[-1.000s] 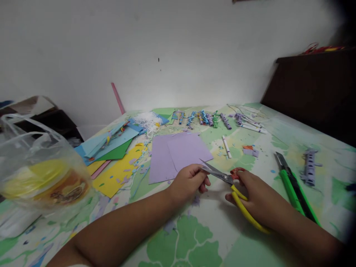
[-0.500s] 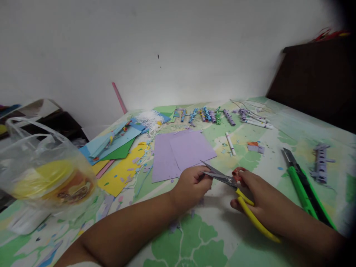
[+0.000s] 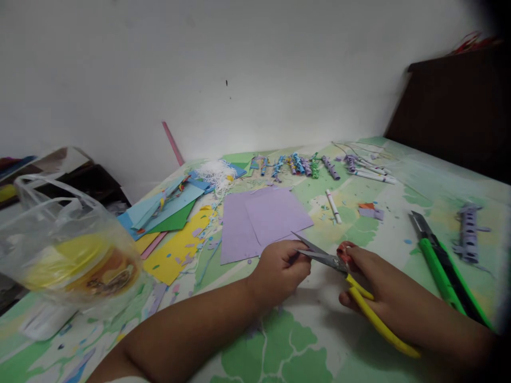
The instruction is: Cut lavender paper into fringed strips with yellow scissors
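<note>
My right hand (image 3: 373, 282) grips a pair of scissors (image 3: 322, 257) by its yellow handles, the two blades parted and pointing left. A small red-orange curled piece (image 3: 344, 252) shows at that hand's fingertips, by the scissors' pivot; its kind is unclear. My left hand (image 3: 281, 270) is closed in a pinch at the blades, and whatever lies inside its fingers is hidden. Just beyond the left hand, two overlapping sheets of purple paper (image 3: 275, 213) lie flat on the table.
A green utility knife (image 3: 441, 282) and a purple cut-paper roll (image 3: 468, 234) lie on the right. Several coloured rolls (image 3: 296, 164) and markers (image 3: 333, 206) are farther back. Coloured sheets (image 3: 170, 260), white string (image 3: 217, 175) and a bagged tub (image 3: 96, 266) occupy the left.
The whole view has shifted slightly, so most things appear a little farther right. Both hands keep their grip, and the scissor blades remain parted at my left fingers.
</note>
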The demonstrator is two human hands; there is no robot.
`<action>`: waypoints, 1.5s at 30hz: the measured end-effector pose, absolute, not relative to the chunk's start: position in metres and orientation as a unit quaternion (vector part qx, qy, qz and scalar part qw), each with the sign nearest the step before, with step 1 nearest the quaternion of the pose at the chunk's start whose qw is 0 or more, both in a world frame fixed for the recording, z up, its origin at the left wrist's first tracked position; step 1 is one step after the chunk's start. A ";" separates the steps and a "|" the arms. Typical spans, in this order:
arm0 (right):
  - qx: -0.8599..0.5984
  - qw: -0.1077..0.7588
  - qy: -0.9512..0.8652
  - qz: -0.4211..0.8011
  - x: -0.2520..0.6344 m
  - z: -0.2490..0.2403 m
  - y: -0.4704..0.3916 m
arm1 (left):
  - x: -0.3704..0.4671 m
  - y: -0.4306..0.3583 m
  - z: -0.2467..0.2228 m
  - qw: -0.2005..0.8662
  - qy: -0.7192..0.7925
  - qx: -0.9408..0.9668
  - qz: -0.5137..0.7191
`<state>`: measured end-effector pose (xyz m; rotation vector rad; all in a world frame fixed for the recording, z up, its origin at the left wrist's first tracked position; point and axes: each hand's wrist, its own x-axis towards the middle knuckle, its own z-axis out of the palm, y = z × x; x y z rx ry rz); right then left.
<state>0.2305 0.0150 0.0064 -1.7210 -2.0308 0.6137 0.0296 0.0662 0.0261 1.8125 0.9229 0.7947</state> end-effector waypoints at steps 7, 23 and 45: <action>-0.621 0.209 -0.729 0.197 0.232 0.002 0.015 | 0.028 0.065 0.030 0.483 0.361 0.729 0.324; -0.619 0.206 -0.737 0.176 0.232 0.011 0.019 | 0.027 0.067 0.032 0.500 0.314 0.734 0.337; -0.607 0.183 -0.752 0.181 0.236 0.005 0.016 | 0.028 0.065 0.021 0.541 0.305 0.702 0.349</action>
